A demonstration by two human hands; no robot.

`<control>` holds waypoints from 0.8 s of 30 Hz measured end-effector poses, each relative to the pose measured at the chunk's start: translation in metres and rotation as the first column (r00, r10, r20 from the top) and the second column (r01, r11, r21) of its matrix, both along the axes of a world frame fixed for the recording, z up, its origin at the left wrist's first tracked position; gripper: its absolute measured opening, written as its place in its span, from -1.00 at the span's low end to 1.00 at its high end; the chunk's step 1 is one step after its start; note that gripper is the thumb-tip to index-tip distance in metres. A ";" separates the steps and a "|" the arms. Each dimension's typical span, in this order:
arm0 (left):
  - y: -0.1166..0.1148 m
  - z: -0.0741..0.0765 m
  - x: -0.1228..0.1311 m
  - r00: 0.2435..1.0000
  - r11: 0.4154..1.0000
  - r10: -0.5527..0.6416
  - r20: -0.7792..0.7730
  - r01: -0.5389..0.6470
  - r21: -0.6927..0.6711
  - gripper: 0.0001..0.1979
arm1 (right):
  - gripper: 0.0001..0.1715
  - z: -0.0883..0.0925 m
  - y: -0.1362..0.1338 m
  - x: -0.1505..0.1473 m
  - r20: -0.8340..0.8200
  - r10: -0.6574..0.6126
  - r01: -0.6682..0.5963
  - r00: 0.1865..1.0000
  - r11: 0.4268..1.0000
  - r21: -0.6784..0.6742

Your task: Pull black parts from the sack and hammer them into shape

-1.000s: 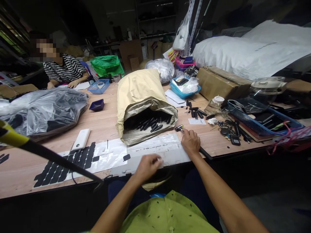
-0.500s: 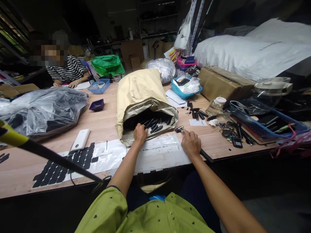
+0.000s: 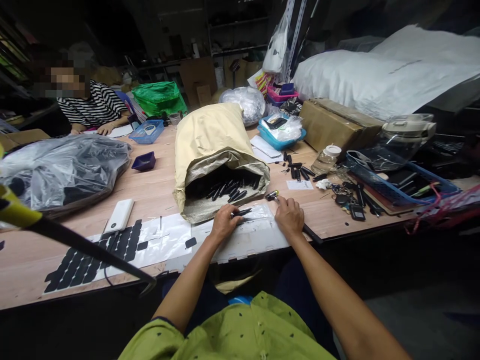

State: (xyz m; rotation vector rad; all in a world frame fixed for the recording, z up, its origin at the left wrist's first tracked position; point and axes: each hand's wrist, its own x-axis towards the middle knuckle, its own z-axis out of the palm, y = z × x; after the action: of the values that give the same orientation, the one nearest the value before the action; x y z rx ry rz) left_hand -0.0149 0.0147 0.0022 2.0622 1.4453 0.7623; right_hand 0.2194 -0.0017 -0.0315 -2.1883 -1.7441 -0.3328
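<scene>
My left hand is closed on a slim black pen-shaped piece, just in front of the sack's mouth. The beige woven sack lies on its side, open toward me, with several similar black pieces inside. My right hand grips a small hammer; its metal head with a yellowish end shows beyond my fingers, and its black handle comes out behind the wrist. Beneath both hands is a whitish plastic-covered board at the table's front edge.
A sheet of black stickers and a white power bank lie left. A black-and-yellow pole crosses the left foreground. Right are loose black parts, a jar and a blue basket. A person sits across the table.
My left hand has drawn back from the sack's mouth toward the board, bringing out a black pen-shaped piece. My right hand keeps hold of the hammer at nearly the same place.
</scene>
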 end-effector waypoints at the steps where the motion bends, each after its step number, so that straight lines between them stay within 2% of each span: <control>1: -0.003 -0.004 0.003 1.000 1.000 0.006 0.004 -0.006 -0.021 -0.89 | -0.64 0.000 0.000 0.000 -0.003 0.000 0.000 1.000 1.000 0.000; 6: -0.006 -0.017 0.008 0.999 0.998 0.045 0.024 -0.044 -0.044 -0.88 | -0.63 0.001 -0.001 -0.001 -0.017 -0.008 0.008 1.000 1.000 -0.011; 10: -0.004 -0.017 0.008 0.998 0.996 0.045 0.040 -0.042 -0.075 -0.86 | -0.62 0.008 -0.001 0.000 -0.071 -0.016 0.014 0.997 0.999 -0.035; 13: -0.003 -0.014 0.010 0.998 0.992 0.056 0.027 -0.053 -0.111 -0.85 | -0.62 0.016 -0.002 0.005 -0.173 0.009 -0.017 0.985 0.999 -0.044; 16: -0.003 -0.010 0.013 0.997 0.988 0.071 0.009 -0.069 -0.138 -0.85 | -0.60 0.026 -0.008 0.005 -0.316 0.080 -0.077 0.945 0.997 0.022; 19: -0.004 -0.008 0.016 0.997 0.987 0.079 -0.008 -0.079 -0.142 -0.85 | -0.58 0.038 -0.022 -0.006 -0.438 0.221 -0.184 0.871 0.975 0.126; 21: -0.005 -0.007 0.018 0.996 0.987 0.082 -0.018 -0.083 -0.138 -0.84 | -0.60 0.044 -0.032 -0.019 -0.485 0.323 -0.283 0.813 0.946 0.155; 24: -0.006 -0.006 0.020 0.996 0.986 0.088 -0.021 -0.090 -0.144 -0.86 | -0.62 0.045 -0.045 -0.037 -0.508 0.394 -0.369 0.766 0.916 0.155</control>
State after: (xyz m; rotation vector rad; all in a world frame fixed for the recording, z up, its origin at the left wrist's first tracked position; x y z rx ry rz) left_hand 0.0052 0.0091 -0.0038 1.9092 1.5621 0.6577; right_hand 0.1820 -0.0467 0.0137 -1.6088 -1.7591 0.3097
